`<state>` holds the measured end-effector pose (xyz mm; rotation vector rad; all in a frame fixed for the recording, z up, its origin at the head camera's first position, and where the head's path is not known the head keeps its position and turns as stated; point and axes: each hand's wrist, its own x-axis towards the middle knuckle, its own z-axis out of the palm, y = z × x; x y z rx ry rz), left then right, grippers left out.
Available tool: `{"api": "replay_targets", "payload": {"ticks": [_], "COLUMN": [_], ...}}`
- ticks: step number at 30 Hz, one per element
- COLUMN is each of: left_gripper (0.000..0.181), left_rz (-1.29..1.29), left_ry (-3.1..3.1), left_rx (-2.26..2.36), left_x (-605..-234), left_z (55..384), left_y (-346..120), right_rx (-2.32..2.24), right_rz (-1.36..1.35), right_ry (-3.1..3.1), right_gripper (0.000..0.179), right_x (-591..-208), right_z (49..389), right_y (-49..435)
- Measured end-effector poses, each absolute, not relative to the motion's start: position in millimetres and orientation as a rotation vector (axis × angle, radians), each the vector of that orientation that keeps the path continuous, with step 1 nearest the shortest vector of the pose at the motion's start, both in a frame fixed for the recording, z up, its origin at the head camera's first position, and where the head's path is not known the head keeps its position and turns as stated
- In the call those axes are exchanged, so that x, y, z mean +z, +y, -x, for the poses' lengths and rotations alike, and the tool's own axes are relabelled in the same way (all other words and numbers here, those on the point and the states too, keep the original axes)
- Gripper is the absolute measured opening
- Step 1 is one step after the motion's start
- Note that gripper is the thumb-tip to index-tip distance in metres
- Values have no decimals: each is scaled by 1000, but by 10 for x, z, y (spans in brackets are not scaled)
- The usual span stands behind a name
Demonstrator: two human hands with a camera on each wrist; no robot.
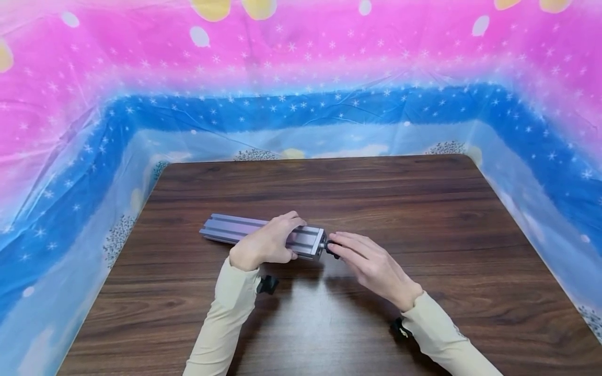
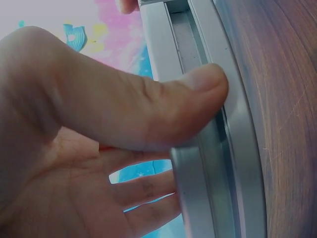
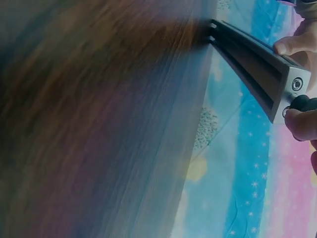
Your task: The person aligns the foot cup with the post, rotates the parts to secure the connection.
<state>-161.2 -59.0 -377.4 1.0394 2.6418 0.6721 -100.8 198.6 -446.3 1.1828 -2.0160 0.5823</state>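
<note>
A long grooved aluminium profile lies on the table, slanting slightly, with a flat end plate at its right end. My left hand grips the profile across its right half. In the left wrist view, the thumb presses the grooved side while the other fingers are partly hidden behind the metal. A small black knob sticks out from the end plate. My right hand pinches this knob; the thumb lies against it in the right wrist view. The fingers cover much of the knob.
The brown wood-grain table has rounded far corners. Behind it and along both sides hangs a pink and blue patterned cloth. A black device sits at the left wrist, another black device at the right wrist.
</note>
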Motion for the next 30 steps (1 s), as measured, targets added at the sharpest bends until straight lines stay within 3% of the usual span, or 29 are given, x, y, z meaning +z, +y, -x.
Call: {"api": "replay_targets", "payload": {"ticks": [21,30], "left_gripper": [56,57], "left_rz": [-1051,-1056], "left_ry": [2658,2654], "left_rx": [635,644], "left_x": [-3783,-3776], "left_z": [1617,1629], "left_y": [-584,-580], "right_rx": [652,661], "right_rz": [-832,-1059], "right_ry": [-2283,-2184], "right_gripper": [56,63], "right_x": [-4540,-4496], "right_z": [1006,1005], "right_y": [1964,2021]}}
